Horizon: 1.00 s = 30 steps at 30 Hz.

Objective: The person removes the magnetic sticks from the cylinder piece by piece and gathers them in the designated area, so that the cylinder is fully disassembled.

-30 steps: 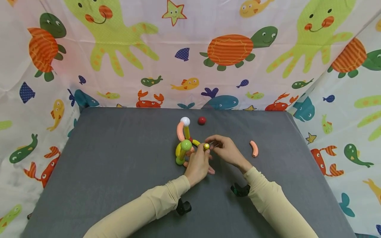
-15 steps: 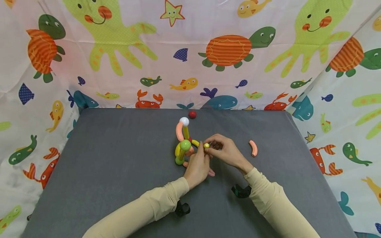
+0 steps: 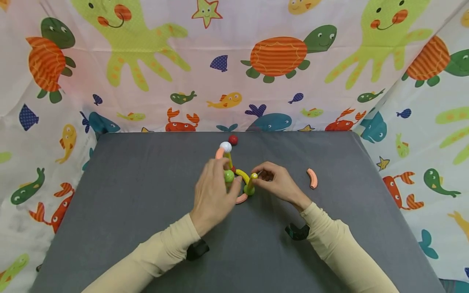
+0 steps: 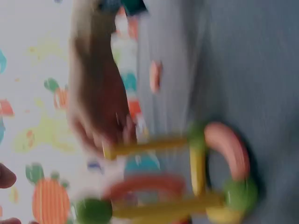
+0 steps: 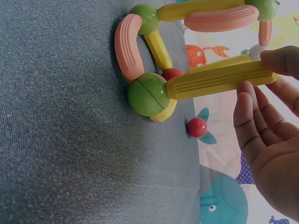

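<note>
A toy frame of sticks and balls stands on the grey table. At its right corner a yellow stick [image 5: 219,80] rises from a green ball [image 5: 148,94]. My right hand [image 3: 280,183] pinches the top of this stick between thumb and fingers. My left hand [image 3: 212,199] is over the frame's left side, thumb and fingers spread around another green ball [image 3: 229,176]. In the left wrist view its fingertips [image 4: 5,177] are apart from that ball. A white ball [image 3: 225,147] tops the back of the frame, above a curved pink stick [image 3: 219,153]. My left hand hides the frame's lower left.
A loose curved pink stick [image 3: 312,178] lies on the table [image 3: 139,183] to the right of my right hand. A loose red ball [image 3: 233,140] rests near the back edge, just behind the white ball. A printed curtain [image 3: 234,73] hangs behind the table.
My left hand has left the right-hand yellow stick and moved left to the other green ball. My right hand has come to grip that stick. The red ball has rolled left and back.
</note>
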Motion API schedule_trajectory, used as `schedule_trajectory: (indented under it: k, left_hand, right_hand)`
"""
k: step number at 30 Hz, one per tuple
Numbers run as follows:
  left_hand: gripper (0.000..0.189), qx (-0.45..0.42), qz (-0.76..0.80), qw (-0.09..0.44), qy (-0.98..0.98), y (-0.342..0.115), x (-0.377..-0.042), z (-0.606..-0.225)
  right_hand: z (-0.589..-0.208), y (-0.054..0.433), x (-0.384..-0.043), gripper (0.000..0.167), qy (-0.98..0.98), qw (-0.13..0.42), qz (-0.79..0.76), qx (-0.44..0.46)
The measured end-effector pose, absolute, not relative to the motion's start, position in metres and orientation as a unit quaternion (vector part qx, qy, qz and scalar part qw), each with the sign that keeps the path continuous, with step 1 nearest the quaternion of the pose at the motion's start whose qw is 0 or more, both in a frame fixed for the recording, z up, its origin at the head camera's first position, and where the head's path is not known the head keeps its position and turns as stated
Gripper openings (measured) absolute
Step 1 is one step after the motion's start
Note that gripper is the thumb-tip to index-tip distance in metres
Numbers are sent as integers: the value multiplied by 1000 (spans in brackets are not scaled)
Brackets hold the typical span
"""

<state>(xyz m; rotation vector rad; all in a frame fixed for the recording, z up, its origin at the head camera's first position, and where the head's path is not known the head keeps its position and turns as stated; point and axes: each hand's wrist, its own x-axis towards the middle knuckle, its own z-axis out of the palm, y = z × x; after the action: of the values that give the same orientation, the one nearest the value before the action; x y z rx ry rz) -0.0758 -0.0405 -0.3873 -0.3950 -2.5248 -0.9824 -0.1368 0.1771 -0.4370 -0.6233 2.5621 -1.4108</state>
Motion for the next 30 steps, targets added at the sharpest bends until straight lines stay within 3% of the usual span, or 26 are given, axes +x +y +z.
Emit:
schedule_trajectory:
  k: [3,9,12,21,30]
  left_hand:
    - [60,-90,-349,174,-916,-57,-90,-386]
    - [92,11,-470,-47,-881,-69,-105,-397]
    - [93,27,-502,-110,-857,-68,-110,-404]
    - [71,-5,-514,-68,-855,-67,-113,-406]
    - [62,-52,-509,-70,-857,-77,-117,-406]
  right_hand:
    - [-436,177,-136,18,856,79,-468,-206]
    - [-437,178,-136,18,856,80,-470,-200]
    - [-438,177,-136,18,855,76,-471,-203]
    - [-437,174,-135,19,854,77,-472,-206]
    - [-438,176,-134,18,855,86,-474,-192]
